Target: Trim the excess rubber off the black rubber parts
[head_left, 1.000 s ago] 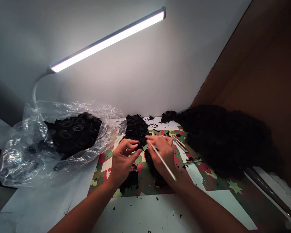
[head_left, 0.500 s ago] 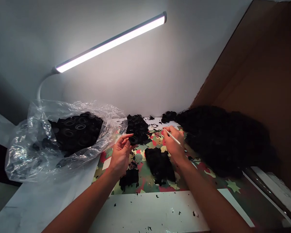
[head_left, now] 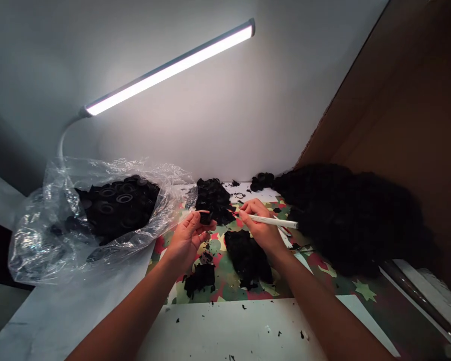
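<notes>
My left hand point(head_left: 190, 233) pinches a small black ribbed rubber piece point(head_left: 205, 217) between thumb and fingers, its other fingers loosely curled. Closed around a slim white-handled tool point(head_left: 274, 220) is my right hand point(head_left: 261, 225); the tool's tip points left toward the black piece and is too small to make out. Behind the left hand lies a heap of black scraps point(head_left: 214, 195). Below and between the hands sits a flat black clump point(head_left: 248, 255), with a smaller black piece point(head_left: 201, 278) to its left. All of these rest on a camouflage-patterned sheet point(head_left: 220, 288).
A clear plastic bag point(head_left: 37, 250) of black rubber rings point(head_left: 124, 198) stands at left under a lit lamp point(head_left: 173, 67). A large dark pile point(head_left: 353, 220) fills the right, beside a cardboard panel point(head_left: 406, 110). Black crumbs dot the white surface point(head_left: 225, 331) in front.
My left hand has turned the black piece from ring-face view to its ribbed side. My right hand has moved slightly left, and the white tool now lies more level, its rear end pointing right.
</notes>
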The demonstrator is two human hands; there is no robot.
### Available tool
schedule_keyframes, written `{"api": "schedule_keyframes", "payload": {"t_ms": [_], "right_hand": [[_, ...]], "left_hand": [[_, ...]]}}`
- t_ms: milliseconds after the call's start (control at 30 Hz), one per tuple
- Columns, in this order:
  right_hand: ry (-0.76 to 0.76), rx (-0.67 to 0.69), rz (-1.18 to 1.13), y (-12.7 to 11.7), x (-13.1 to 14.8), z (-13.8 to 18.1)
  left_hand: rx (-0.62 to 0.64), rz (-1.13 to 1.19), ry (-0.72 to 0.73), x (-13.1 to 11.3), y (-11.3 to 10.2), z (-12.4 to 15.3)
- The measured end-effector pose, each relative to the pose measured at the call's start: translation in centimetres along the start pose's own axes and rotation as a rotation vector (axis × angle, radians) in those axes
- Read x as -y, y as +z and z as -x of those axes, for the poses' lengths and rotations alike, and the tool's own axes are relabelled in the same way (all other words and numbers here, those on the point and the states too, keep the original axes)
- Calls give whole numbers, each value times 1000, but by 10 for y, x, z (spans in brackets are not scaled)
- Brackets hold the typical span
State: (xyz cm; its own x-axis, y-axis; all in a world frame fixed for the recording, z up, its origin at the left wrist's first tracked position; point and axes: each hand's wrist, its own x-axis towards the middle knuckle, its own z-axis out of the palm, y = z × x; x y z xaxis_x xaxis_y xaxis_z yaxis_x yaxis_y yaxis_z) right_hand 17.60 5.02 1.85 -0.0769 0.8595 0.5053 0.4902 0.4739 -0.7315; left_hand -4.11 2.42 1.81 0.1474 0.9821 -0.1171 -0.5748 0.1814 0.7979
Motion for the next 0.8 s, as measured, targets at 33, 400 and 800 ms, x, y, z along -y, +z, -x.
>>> {"api": "schedule_keyframes", "payload": {"t_ms": [33,400,800], "right_hand": [[-53,1,-19,1,5,2],[2,254,-290,23,44,25],[161,223,-360,15,55,22]], "left_hand": [[2,-23,-5,1,0,0],[140,-542,198,15,0,5],[74,-841,588,-2,6,11]]}}
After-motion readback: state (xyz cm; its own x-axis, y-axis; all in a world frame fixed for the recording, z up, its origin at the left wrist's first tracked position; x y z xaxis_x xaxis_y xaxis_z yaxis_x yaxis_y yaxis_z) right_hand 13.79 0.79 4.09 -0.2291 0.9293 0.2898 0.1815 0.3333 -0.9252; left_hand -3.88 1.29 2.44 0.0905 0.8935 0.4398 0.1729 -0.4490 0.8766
